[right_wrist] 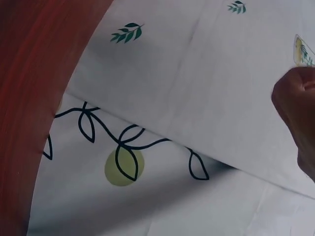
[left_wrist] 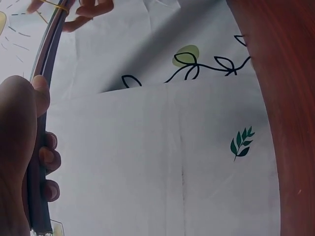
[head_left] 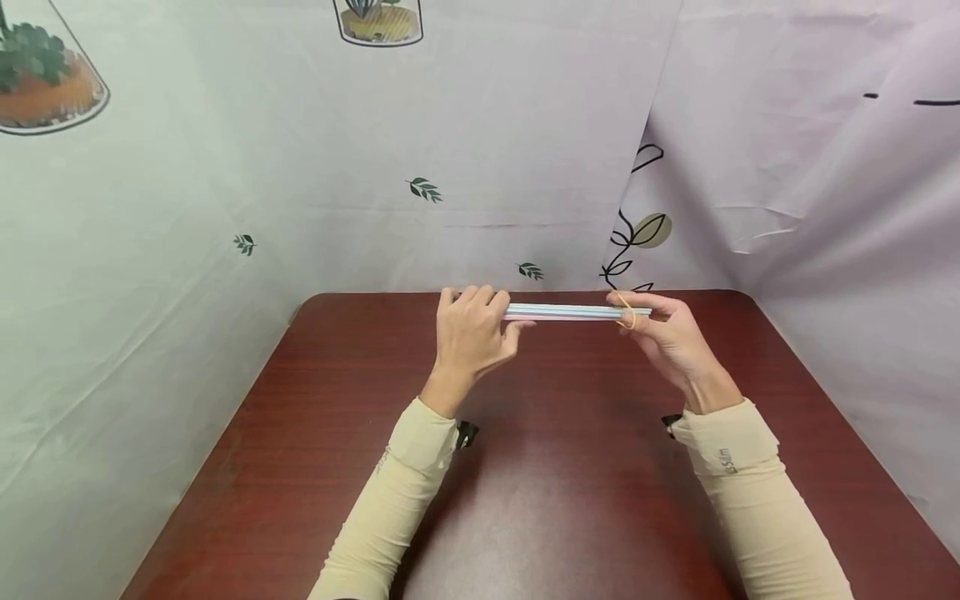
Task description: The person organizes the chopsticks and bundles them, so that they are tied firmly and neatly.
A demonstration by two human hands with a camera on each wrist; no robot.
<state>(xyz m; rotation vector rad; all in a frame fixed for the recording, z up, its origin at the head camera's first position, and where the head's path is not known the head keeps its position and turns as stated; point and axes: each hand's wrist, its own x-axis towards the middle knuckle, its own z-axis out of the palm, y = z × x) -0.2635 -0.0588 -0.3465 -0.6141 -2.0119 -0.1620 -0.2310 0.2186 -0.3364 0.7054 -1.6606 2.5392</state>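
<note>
Spanning the centre of the head view, a bundle of thin sticks (head_left: 562, 312) is held nearly level, set before the far edge of the table (head_left: 540, 517). Its left end is gripped by the left hand (head_left: 471, 329), the fingers being wrapped round it. At the right end, a yellow rubber band (head_left: 633, 318) is looped around the sticks and pinched by the right hand (head_left: 675, 337). Pale printed cloth (head_left: 487, 125) is noted across the upper frame. Pale sleeves (head_left: 420, 450) are worn on both arms.
</note>
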